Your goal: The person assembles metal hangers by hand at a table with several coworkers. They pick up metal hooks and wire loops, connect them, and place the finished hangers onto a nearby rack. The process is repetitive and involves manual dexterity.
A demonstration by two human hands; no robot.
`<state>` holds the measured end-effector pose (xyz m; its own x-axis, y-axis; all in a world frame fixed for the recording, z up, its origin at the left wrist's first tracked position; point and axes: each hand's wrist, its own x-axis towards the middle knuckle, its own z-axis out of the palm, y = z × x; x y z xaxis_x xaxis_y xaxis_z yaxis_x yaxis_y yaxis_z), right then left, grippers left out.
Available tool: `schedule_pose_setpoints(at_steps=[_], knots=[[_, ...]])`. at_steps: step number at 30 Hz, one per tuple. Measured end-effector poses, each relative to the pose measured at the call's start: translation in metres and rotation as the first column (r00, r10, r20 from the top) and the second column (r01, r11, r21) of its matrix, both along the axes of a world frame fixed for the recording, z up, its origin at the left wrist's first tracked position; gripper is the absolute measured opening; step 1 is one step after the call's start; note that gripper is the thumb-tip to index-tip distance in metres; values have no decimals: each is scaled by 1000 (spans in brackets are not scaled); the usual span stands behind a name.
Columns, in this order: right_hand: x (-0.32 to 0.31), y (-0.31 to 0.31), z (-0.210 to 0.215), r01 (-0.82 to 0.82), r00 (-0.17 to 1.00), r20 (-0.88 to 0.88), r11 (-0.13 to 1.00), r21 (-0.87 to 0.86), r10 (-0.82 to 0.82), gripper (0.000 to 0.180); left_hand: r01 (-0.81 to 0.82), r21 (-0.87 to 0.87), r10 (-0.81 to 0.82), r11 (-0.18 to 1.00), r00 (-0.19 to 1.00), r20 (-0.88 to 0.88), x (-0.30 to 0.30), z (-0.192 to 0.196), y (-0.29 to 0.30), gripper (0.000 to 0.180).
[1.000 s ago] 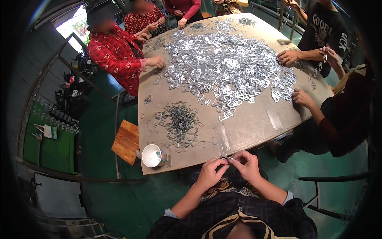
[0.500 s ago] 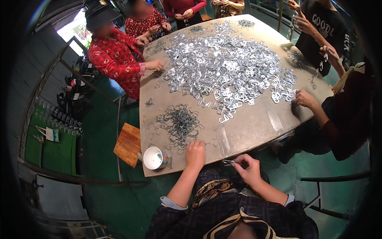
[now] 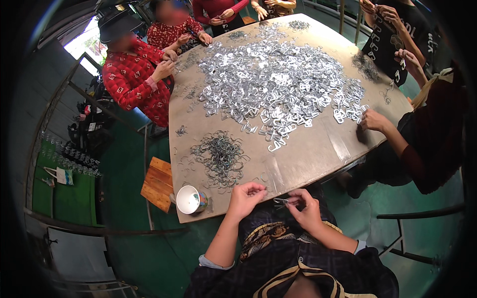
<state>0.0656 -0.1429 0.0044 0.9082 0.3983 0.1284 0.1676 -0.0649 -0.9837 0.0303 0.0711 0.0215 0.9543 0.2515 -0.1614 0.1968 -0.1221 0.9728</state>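
Over the near edge of the table, my right hand [image 3: 306, 212] is closed on a small silvery metal hook [image 3: 280, 201] that sticks out to the left of the fingertips. My left hand [image 3: 245, 199] is beside it at the edge, thumb and fingertips pinched together. Whatever those fingers hold is too small to make out. Just beyond the left hand lies a loose pile of dark curved wire pieces [image 3: 219, 158]. A larger heap of shiny, flat, loop-shaped metal pieces [image 3: 278, 79] covers the middle of the table.
A white mug [image 3: 188, 199] stands at the near left corner of the table [image 3: 303, 164]. Several people work around it, one in a red patterned jacket [image 3: 134, 74] at left. A wooden stool [image 3: 158, 185] is beside the table; a metal frame [image 3: 420, 214] is at lower right.
My left hand has moved from the wire pile's near side toward my right hand, its fingers now pinched. The person in the red jacket has drawn a hand back from the table.
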Motion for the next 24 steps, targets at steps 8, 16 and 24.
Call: schedule_pose_setpoints(at_steps=[8,16,24], knots=[[-2,1,4,-32,996,85,999,-24,34,30,172,146,-200,974,959,203,-17,5,-26,11],[2,0,4,-109,980,173,993,34,102,30,244,-50,-222,968,937,269,-18,-7,-37,9],[100,2,-15,154,905,425,949,-275,-24,35,259,-30,-245,966,941,232,-26,-2,-38,9]])
